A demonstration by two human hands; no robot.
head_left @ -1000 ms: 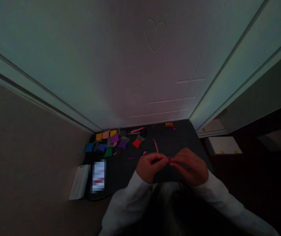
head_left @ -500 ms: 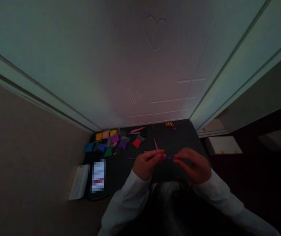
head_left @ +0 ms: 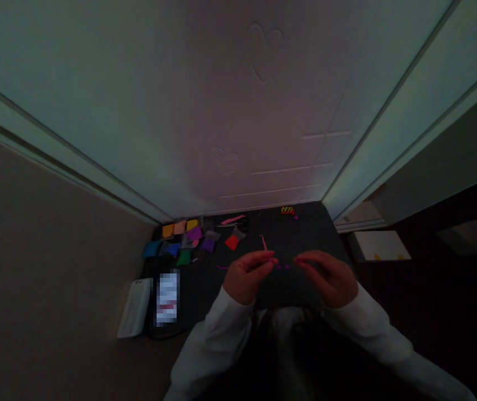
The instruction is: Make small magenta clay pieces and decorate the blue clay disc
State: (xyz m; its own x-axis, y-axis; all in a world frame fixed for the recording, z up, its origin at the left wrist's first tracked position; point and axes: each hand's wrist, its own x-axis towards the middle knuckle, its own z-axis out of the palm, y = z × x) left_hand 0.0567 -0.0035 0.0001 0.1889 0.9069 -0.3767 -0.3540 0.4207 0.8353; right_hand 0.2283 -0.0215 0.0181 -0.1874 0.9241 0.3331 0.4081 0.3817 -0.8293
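The left hand [head_left: 247, 275] and the right hand [head_left: 330, 278] are held up above a black mat [head_left: 301, 234], and they stand apart, with a small gap between the fingertips. Fingers of both hands are curled inward, as for a fine pinch, but the picture is too dark to tell if either of them really clamps something. In the gap, very near the fingertips, there are small magenta bits [head_left: 282, 267]; I cannot tell if they hang on a thin thread or lie on the mat. Just ahead of the grip lies a thin pink strip [head_left: 263, 242], and farther ahead and to the left are coloured foam sheets [head_left: 192, 234] and a red square [head_left: 232, 242]. The step in hand seems to be fine finger work on these small bits, so in my judgement the next move calls for steady fingertips and very exact pinching.
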